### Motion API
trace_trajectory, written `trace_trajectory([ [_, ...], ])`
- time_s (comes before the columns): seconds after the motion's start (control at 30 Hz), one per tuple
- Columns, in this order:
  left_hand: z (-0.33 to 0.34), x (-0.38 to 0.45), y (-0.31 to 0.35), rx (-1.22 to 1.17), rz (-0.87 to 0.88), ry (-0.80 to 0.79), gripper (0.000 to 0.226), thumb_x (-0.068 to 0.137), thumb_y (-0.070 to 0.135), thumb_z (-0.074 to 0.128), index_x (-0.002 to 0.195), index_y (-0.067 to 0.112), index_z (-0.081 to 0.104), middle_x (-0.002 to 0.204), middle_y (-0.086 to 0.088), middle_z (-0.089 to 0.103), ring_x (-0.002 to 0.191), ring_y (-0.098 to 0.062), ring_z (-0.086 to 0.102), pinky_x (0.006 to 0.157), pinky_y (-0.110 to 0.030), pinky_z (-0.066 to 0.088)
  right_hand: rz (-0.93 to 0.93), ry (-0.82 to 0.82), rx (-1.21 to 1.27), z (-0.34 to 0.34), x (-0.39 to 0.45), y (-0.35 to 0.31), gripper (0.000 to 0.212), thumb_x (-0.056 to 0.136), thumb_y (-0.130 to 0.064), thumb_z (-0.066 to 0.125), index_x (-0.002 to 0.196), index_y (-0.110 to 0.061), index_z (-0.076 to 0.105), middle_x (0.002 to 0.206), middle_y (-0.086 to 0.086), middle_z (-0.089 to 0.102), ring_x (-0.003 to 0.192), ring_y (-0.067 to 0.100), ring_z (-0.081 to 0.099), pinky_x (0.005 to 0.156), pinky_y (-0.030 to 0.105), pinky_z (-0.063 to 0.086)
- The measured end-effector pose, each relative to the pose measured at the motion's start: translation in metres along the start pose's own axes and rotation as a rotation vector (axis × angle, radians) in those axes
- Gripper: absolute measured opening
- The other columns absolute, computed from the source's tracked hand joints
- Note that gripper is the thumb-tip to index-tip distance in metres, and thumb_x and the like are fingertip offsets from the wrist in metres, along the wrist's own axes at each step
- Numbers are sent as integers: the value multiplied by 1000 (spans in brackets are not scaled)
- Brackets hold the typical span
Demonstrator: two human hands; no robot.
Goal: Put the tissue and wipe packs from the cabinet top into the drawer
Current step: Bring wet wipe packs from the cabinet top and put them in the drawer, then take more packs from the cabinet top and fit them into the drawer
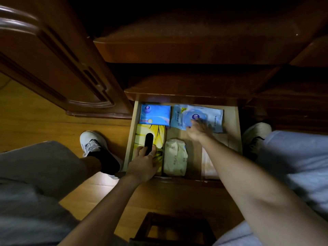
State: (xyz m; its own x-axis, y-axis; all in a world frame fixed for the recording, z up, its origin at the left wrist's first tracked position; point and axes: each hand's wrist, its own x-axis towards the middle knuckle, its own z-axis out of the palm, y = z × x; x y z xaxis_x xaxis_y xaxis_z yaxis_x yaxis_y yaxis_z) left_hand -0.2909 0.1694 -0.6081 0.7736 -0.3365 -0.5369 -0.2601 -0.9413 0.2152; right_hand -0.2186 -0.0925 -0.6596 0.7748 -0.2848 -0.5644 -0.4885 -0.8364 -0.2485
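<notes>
The open drawer (236, 121) holds several packs. At its back left lies a blue tissue pack (155, 114). A pale blue wipe pack (211, 114) with a round lid lies at the back right; my right hand (199, 129) rests on its near edge, fingers spread. A yellow tissue box (156, 132) with a dark oval slot fills the front left; my left hand (144, 161) lies on its near end, fingers at the slot. A cream soft pack (174, 157) sits beside the box. The cabinet top (195, 82) above looks bare.
A wardrobe door (53, 59) stands at the left. My white shoes (92, 142) flank the drawer on the wooden floor. A dark wooden stool (174, 228) is below, between my arms. White bedding (292, 157) lies at the right.
</notes>
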Motion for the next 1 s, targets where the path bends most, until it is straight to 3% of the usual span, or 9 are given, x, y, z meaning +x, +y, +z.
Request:
trace_trajectory([
  [0.17, -29, 4, 6, -113, 16, -96, 63, 98, 51, 51, 152, 22, 38, 158, -10, 33, 148, -33, 19, 116, -36, 20, -81, -75, 274, -40, -39, -8, 58, 101, -24, 54, 153, -12, 34, 151, 14, 47, 134, 35, 51, 108, 39, 43],
  [0.3, -96, -9, 23, -385, -71, 28, 66, 91, 43, 67, 147, 17, 42, 155, -11, 33, 147, -29, 30, 109, -33, 37, -351, -50, 470, -100, -84, -23, 31, 98, -6, 61, 128, -1, 63, 125, 17, 68, 112, 23, 64, 89, 25, 49],
  [0.37, -152, -18, 42, -697, -5, 205, 53, 86, 29, 75, 133, 12, 57, 128, -9, 53, 121, -26, 55, 99, -37, 46, -503, 92, 607, -150, -122, -29, 22, 98, -4, 62, 117, -9, 70, 113, 6, 75, 106, 15, 68, 85, 12, 50],
  [0.43, -217, -36, 62, -1066, 106, 262, 35, 87, 20, 73, 120, 10, 65, 105, -7, 70, 92, -26, 66, 81, -40, 54, -612, 270, 697, -205, -167, -33, 18, 97, -12, 65, 107, -23, 74, 101, -6, 78, 98, 9, 72, 87, 16, 54],
  [0.53, -313, -71, 87, -1322, 323, 201, 27, 94, 29, 65, 118, 17, 68, 105, -6, 77, 93, -24, 75, 74, -32, 60, -742, 450, 706, -282, -223, -39, 18, 97, -16, 64, 103, -27, 76, 95, -10, 79, 90, 8, 74, 81, 21, 58],
  [0.67, -410, -93, 122, -1432, 564, 203, 52, 74, 40, 78, 119, 15, 69, 109, -9, 76, 98, -28, 74, 71, -33, 60, -783, 748, 559, -368, -254, -40, 19, 97, -23, 62, 100, -35, 75, 95, -17, 76, 92, 0, 70, 81, 17, 53],
  [0.83, -492, -60, 171, -1441, 569, 341, 33, 88, 29, 71, 114, 11, 69, 100, -8, 75, 80, -22, 75, 65, -33, 59, -372, 1071, 153, -457, -223, -24, 43, 90, -39, 65, 133, -37, 58, 132, -4, 62, 127, 21, 52, 101, 43, 47],
  [0.9, -516, -29, 188, -1440, 509, 379, 20, 93, 24, 65, 106, 10, 68, 91, -6, 72, 76, -21, 73, 65, -35, 60, -42, 1069, 20, -486, -205, -10, 64, 88, -52, 63, 145, -29, 47, 150, 6, 50, 144, 32, 34, 116, 55, 30],
  [1.0, -553, 21, 209, -1413, 438, 458, 24, 93, 20, 65, 112, 6, 65, 90, -7, 62, 74, -21, 66, 71, -40, 57, 345, 917, 12, -527, -184, 16, 83, 85, -73, 49, 154, -30, 32, 166, 13, 20, 153, 42, 2, 116, 72, 7],
])
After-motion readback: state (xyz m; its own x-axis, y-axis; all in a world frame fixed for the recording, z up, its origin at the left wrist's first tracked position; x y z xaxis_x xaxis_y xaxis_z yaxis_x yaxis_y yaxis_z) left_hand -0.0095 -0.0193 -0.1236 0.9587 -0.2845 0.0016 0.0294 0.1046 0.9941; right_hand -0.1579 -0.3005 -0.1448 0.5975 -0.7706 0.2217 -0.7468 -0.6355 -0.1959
